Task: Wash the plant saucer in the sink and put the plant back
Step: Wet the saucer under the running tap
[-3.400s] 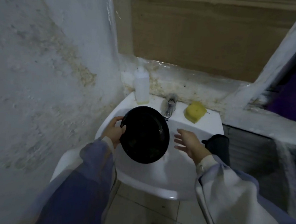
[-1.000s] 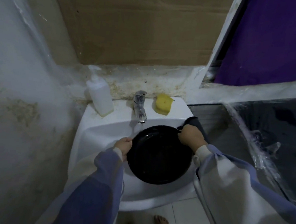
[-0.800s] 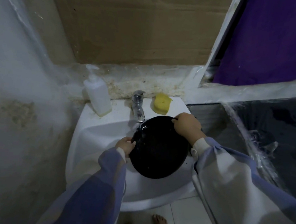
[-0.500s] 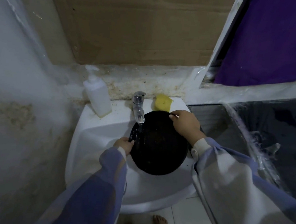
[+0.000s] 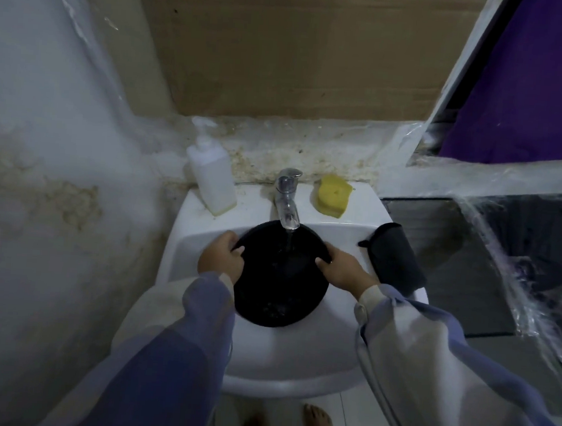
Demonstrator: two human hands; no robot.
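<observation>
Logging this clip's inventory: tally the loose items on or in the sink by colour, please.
Black: 2, the plant saucer and a black cloth on the rim.
White: 1, the pump bottle.
Yellow: 1, the sponge.
Total: 4.

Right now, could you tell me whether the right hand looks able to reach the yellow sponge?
Probably yes, once it lets go: the right hand grips the saucer rim, and the sponge lies just beyond it on the sink ledge, with nothing visible between them.
</observation>
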